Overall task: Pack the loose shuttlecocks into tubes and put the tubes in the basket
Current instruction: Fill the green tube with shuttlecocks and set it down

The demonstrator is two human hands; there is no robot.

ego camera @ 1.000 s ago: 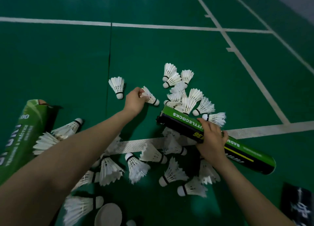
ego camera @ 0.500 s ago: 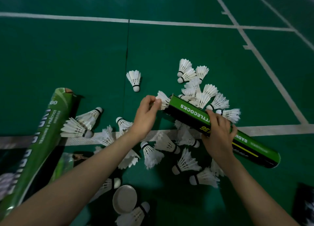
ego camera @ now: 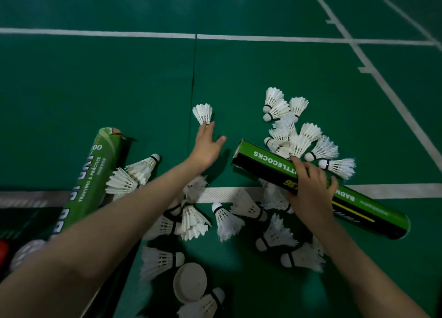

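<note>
**A:** What lies nearest to you?

**B:** Nearest to me is a round cap (ego camera: 190,281) on the green floor (ego camera: 95,90). Loose shuttlecocks (ego camera: 227,219) are scattered around it and under both my forearms.

**A:** And how are the hands?

**B:** My left arm stretches forward from the lower left, almost straight. The left hand (ego camera: 207,147) is flat with the fingers extended and the thumb spread to the right. The fingertips reach the cork end of a lone shuttlecock (ego camera: 203,113) that sits apart from the others. Whether they really touch it, I cannot tell. My right hand (ego camera: 311,186) lies over the middle of the green tube (ego camera: 258,157), with the fingers curled around it in a firm grip. This tube is slanted over a white line (ego camera: 227,194), and its left end is near the left hand but apart from it.

**A:** Is there another tube?

**B:** Yes, a second tube (ego camera: 95,174) lies at the left, beside my left forearm, with two shuttlecocks just next to it.

**A:** And farther away?

**B:** Beyond the held tube is a cluster of shuttlecocks (ego camera: 294,135). The closest ones are against the tube's far side.
</note>
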